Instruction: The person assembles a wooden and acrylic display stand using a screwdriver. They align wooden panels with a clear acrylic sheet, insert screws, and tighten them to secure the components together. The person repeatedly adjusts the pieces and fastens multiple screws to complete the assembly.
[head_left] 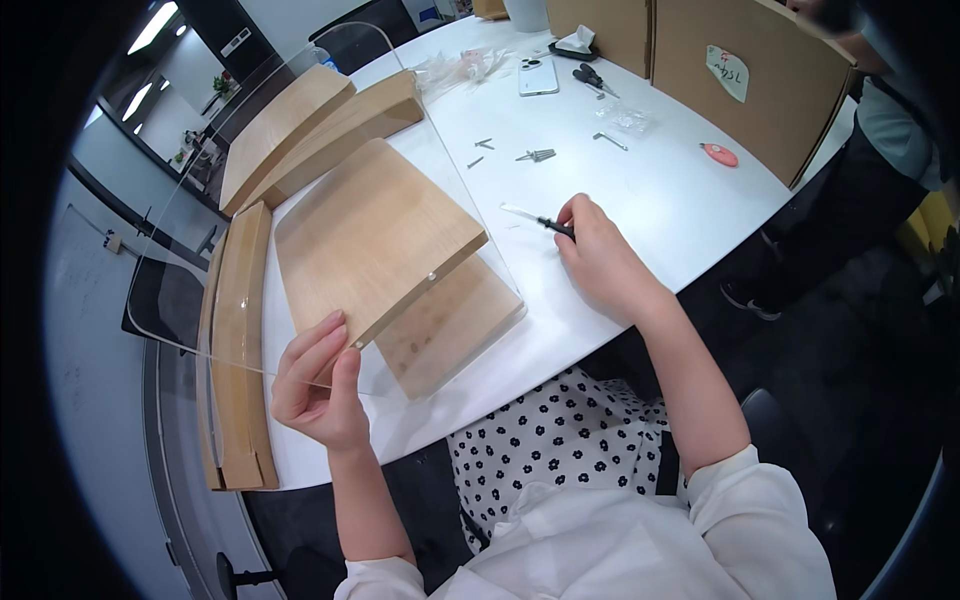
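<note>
My left hand [325,385] pinches the near corner of a pale wooden board [375,235], thumb on its near edge and fingers on top. The board is tilted, and small light fittings show along its near edge. A large clear plastic sheet [165,235] extends around and behind it. Below the board is another wooden surface with dark spots [425,335]; I cannot tell whether it is a second board or a reflection. In my right hand [605,255], closed above the table, is a slim screwdriver-like tool [553,226] with a black handle and pale shaft, pointing left.
Several screws [537,155] and a hex key [611,141] lie on the white table [660,210]. Farther back are a phone [538,77], black-handled pliers [590,77] and a pink cutter [719,155]. Cardboard [750,85] stands behind. More wooden boards [285,125] and a long carton [240,360] are leftward. Another person [860,190] stands at right.
</note>
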